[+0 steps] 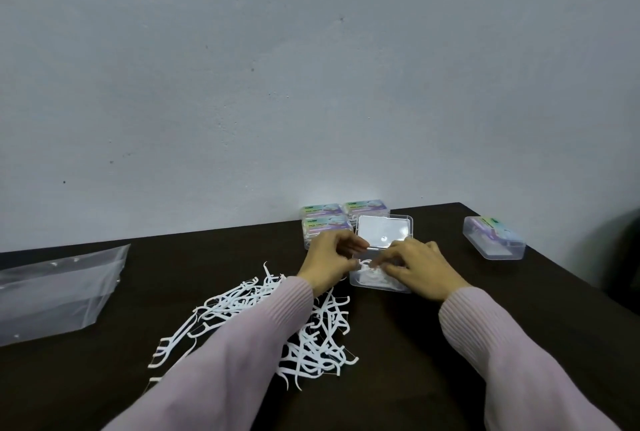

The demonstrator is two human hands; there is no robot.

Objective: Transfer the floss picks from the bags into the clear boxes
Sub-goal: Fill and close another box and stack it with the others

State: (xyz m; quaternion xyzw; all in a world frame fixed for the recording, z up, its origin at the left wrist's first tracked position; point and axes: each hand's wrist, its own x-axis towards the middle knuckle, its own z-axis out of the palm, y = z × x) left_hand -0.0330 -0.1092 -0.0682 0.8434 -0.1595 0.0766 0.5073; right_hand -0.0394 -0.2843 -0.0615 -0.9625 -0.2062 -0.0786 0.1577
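Dark table (415, 344) against pale grey wall (311, 66)

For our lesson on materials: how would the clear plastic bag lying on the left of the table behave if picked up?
The plastic bag looks thin and creased, so it would probably flop and sag. It appears empty, so it is likely very light. Its glossy film may slip between fingers.

open box (379, 278): clear plastic, lid (384, 231) hinged up at back, some white picks inside, centre of table
floss picks (256, 306): white, loose tangled pile on table, left-front of open box
bag (59, 295): clear plastic, lying flat, far left
closed boxes (327, 221): three, labelled, behind open box
separate box (493, 238): clear, labelled, closed, far right
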